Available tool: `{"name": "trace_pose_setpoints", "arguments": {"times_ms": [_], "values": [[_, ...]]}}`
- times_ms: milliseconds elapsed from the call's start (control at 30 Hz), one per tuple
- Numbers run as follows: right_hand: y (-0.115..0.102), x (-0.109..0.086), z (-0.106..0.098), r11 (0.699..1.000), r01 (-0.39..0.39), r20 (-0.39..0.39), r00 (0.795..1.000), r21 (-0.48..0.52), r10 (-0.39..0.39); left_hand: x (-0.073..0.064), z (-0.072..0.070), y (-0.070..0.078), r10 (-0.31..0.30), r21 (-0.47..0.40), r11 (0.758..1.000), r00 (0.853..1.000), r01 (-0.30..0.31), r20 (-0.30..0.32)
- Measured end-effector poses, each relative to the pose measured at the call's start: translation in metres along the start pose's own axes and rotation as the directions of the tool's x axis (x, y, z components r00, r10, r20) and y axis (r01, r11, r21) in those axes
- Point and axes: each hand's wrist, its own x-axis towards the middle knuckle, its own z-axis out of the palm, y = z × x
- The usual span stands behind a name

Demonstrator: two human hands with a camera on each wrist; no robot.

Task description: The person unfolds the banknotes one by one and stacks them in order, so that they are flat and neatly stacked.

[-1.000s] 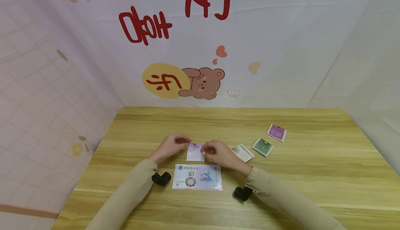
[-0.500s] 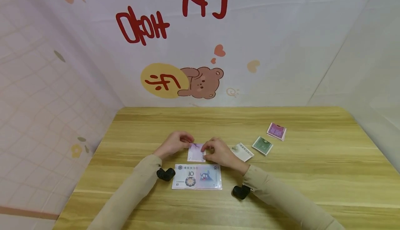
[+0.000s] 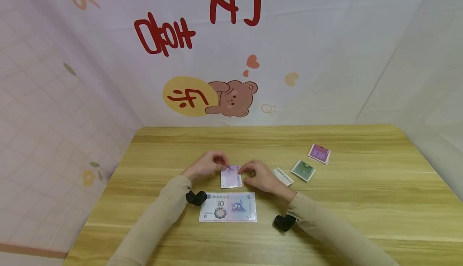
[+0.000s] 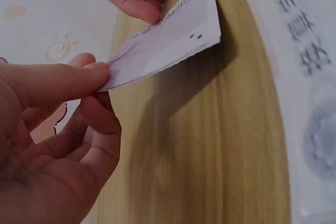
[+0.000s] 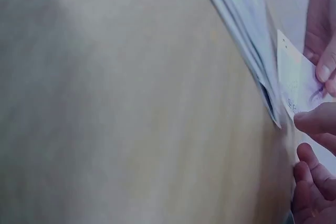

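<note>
A pale purple play banknote (image 3: 230, 178), folded to a small square, is between my hands. In the head view, my left hand (image 3: 208, 164) pinches its upper left corner between thumb and fingers. My right hand (image 3: 261, 176) holds its right edge, thumb and fingertips curled in at the border. The left wrist view shows the folded note (image 4: 173, 40) tilted above the wood with a shadow under it. Nearer my body lies a flat, unfolded 10 play banknote (image 3: 228, 207).
Right of my right hand lies a folded whitish note (image 3: 283, 176), partly hidden by that hand. Beyond it on the wooden table (image 3: 361, 201) are a folded green note (image 3: 304, 170) and folded purple notes (image 3: 319, 153). A printed cloth (image 3: 318, 37) hangs behind the table.
Both hands and the folded purple note have shifted slightly right. My right hand now covers more of the whitish note. The unfolded note stays put.
</note>
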Motion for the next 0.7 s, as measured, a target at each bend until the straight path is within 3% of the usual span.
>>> {"name": "trace_pose_setpoints", "arguments": {"times_ms": [200,433,533,700], "values": [[0.001,-0.007,-0.012,0.985,-0.056,0.033,0.998,0.161,0.051,0.001,-0.003,0.001,-0.014,-0.119,0.993,0.998,0.007,-0.06],[0.0,-0.015,-0.018,0.941,-0.084,0.032,0.996,0.329,0.078,0.004,-0.003,0.011,-0.063,-0.222,0.974,0.993,0.04,-0.099],[0.001,-0.016,-0.017,0.905,-0.107,0.03,0.994,0.413,0.103,0.005,-0.001,0.015,-0.071,-0.278,0.96,0.988,0.03,-0.138],[0.002,-0.016,-0.014,0.788,-0.174,0.043,0.982,0.591,0.185,0.006,0.002,0.024,-0.063,-0.329,0.944,0.978,-0.007,-0.2]]}}
